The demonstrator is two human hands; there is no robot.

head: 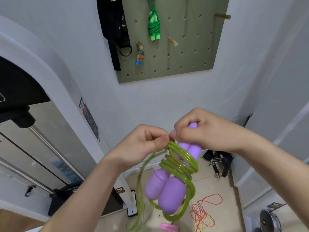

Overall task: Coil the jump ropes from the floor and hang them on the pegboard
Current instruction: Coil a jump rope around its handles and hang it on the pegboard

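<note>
Left hand [143, 144]: centre of frame; fingers curled, thumb and forefinger pinched the yellow-green cord [181, 164] at the top of its wraps.
Right hand [202, 131]: right of centre, just beside the left; fingers curled round the upper ends of the purple handles [167, 190]; thumb tip close to the left thumb.
Purple handles: held side by side, tilted, thick ends down toward lower centre.
Yellow-green cord: wound several turns round the handles' middle; loose loops hung below and toward lower left, blurred.
Pegboard [187, 67]: olive, mounted on the white wall, upper centre.
Green rope [154, 25]: coiled round its own handles, hung near the pegboard's top.
Small bundle [139, 55]: blue-ended, hung from a peg on the board's left part; detail too small to tell.
Black strap [115, 30]: hung over the board's left edge.
Wooden pegs [223, 16]: stuck out of the board, one upper right, one mid-board.
Red-orange rope [206, 213]: lay tangled on the floor, lower right.
Pink handle [168, 227]: on the floor at the bottom edge, partly cut off.
Weight plate [270, 220]: lower right corner.
</note>
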